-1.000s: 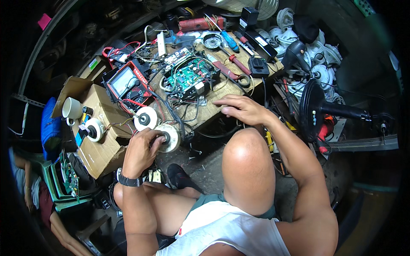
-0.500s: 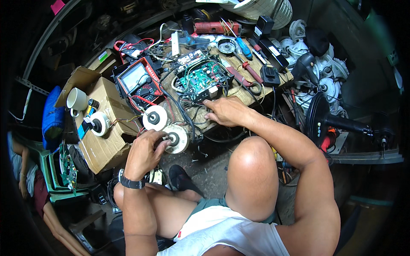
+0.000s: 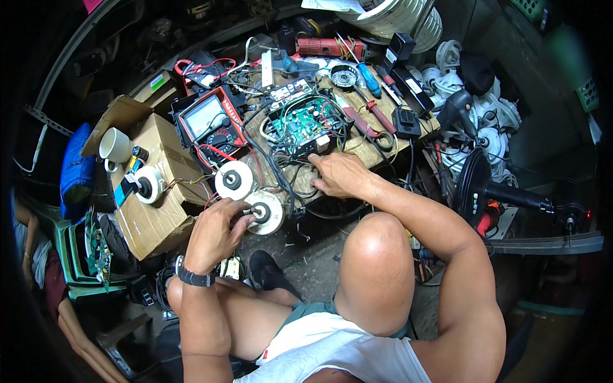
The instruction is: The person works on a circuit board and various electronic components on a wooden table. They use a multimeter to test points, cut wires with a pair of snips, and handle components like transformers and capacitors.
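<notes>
Disc [image 3: 268, 214]: round, off-white (a bit blotchy), dark hub upward.
Board [image 3: 305, 124]: green, face up, beyond the disc, to its right.

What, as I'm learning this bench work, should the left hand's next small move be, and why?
Perhaps gently turn the black hub of the nearest white round motor: the left hand has its fingertips right at that hub.
</notes>
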`<state>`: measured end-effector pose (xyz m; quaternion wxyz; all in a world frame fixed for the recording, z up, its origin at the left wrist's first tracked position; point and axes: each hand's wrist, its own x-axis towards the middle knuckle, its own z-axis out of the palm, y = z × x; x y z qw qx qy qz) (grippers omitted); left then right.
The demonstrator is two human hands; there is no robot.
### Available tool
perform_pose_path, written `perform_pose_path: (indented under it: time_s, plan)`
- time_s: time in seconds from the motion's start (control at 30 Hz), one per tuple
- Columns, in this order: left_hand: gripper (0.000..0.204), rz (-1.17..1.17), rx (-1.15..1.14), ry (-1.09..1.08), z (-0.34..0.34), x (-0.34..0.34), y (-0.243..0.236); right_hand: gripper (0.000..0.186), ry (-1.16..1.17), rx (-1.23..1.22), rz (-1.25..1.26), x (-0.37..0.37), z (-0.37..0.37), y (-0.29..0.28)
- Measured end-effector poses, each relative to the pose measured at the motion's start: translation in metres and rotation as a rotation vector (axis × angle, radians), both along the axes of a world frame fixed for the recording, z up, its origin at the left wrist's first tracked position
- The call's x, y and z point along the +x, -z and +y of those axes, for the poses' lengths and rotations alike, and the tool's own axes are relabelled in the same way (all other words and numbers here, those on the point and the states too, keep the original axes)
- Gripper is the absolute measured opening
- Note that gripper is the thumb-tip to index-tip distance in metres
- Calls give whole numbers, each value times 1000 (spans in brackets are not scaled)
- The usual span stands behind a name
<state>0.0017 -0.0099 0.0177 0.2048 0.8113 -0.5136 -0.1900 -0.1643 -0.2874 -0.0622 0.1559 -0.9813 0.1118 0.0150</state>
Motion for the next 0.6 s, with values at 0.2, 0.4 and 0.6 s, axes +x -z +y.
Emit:
perform_pose_path:
  time_s: [0.2, 0.4, 0.6]
  plan:
    - [28, 1, 0, 4, 1, -2, 1, 44, 16, 34, -11, -3, 0, 0]
    - [27, -2, -8, 6, 1, -2, -1, 46, 11, 34, 26, 1, 1, -5]
    - [27, 5, -28, 0, 1, -2, 0, 49, 41, 74, 31, -3, 0, -7]
